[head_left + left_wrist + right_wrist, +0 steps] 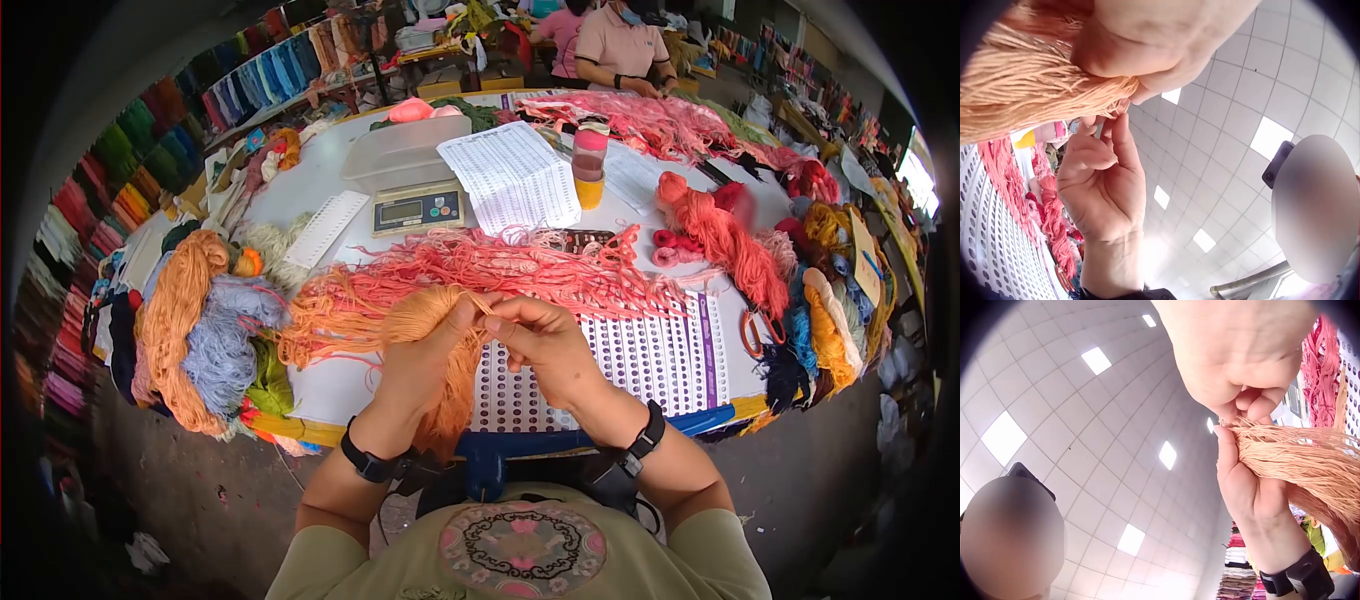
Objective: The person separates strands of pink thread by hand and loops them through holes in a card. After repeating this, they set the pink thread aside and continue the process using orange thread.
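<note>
A skein of light orange yarn [425,312] is gripped in my left hand [418,368], and its strands hang below the wrist over the table's front edge. The fingertips of my right hand [560,350] pinch at the gathered end of the strands, right against the left fingertips. In the left wrist view the yarn [1022,94] fans out from the left hand [1154,44], with the right hand [1107,187] meeting its tip. From the right wrist, the strands [1304,453] spread over the left palm, and the right hand's [1241,356] curled fingers partly hide the pinched end.
Pink and coral yarn [480,265] lies across the table beyond my hands, over a perforated white card [640,360]. Behind it are a digital scale [418,208], printed sheets [515,175] and a bottle [589,165]. Scissors [762,333] lie at right; yarn heaps [225,335] flank the left.
</note>
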### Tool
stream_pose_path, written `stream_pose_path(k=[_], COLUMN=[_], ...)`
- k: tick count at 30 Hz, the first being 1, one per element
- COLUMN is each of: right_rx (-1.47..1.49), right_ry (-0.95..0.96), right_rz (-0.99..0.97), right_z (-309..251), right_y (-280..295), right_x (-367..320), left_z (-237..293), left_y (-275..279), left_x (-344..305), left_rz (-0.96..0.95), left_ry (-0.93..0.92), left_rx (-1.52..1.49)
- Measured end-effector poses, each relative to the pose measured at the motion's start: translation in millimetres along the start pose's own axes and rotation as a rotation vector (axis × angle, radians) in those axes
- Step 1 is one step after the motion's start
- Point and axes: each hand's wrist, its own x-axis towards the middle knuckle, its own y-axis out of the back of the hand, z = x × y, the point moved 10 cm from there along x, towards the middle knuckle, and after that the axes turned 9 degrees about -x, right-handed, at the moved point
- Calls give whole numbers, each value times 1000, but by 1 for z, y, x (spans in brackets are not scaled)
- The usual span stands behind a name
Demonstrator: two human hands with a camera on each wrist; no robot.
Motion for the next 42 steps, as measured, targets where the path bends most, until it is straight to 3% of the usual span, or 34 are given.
stream_pose_path(k=[2, 4, 6, 9, 10, 15, 21, 28, 33, 42], right_rx=[-7, 214, 190, 43, -82, -128, -11, -176, -20, 85], right_ry=[-6, -81, -87, -85, -80, 19, -72, 76, -6, -46], right_rz=[-4, -12, -34, -31, -6, -34, -2, -12, -1, 8], right_z=[1, 8, 12, 7, 4, 6, 9, -3, 0, 3], right_y=[0, 1, 4, 0, 0, -3, -1, -5, -3, 0], right_x=[0, 1, 3, 2, 1, 3, -1, 2, -1, -3], left_z=[-2, 0, -13, -18, -21, -10, -18, -15, -19, -18], left_y=[2, 0, 2, -3, -3, -7, 1, -2, -3, -2], left_x=[1, 1, -1, -3, -3, -4, -5, -4, -5, -3], left_rz=[-36, -72, -13, -76, -76, -98, -7, -39, -46, -30], left_ry=[-19, -37, 118, 184, 185, 32, 149, 88, 131, 79], left_rx=[22, 44, -293, -289, -290, 7, -293, -159, -276, -189])
